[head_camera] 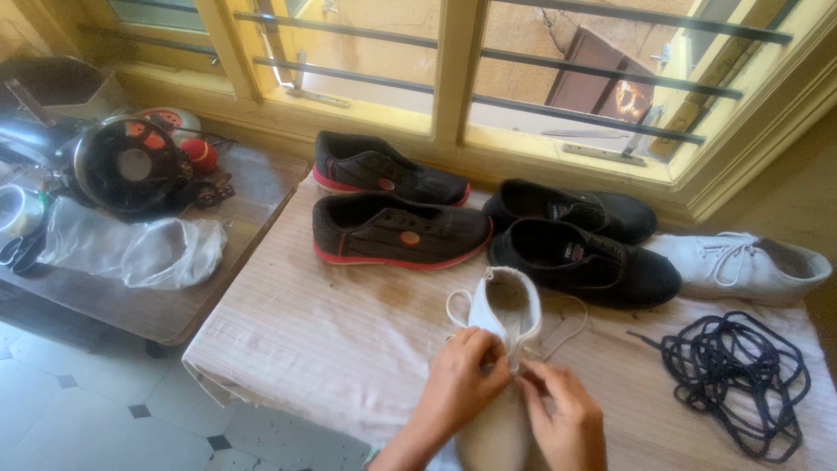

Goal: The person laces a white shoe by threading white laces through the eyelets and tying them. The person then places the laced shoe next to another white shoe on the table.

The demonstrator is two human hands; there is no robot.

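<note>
While both hands work at the bottom centre of the frame, the left hand pinches the lace-side edge of a white shoe with its fingers closed on the upper, and the right hand sits just beside it, fingertips drawn together at the white lace where the eyelets run. That shoe lies on the cloth-covered counter directly between and under the hands, its long axis running up the picture: the open collar and heel end point toward the upper part of the frame, the toe end toward the bottom edge, where it is cut off and partly covered by the hands. Exactly which part of the lace the right fingers hold is too small to make out. To the right, near the lower right corner, a loose heap of dark laces lies well apart. Above the hands sit a pair of black shoes, a pair of dark shoes with red soles to their left, and the other white shoe at the right edge. At the upper left, a lower table holds a crumpled clear plastic bag and a round black fan-like object, hard to identify.
</note>
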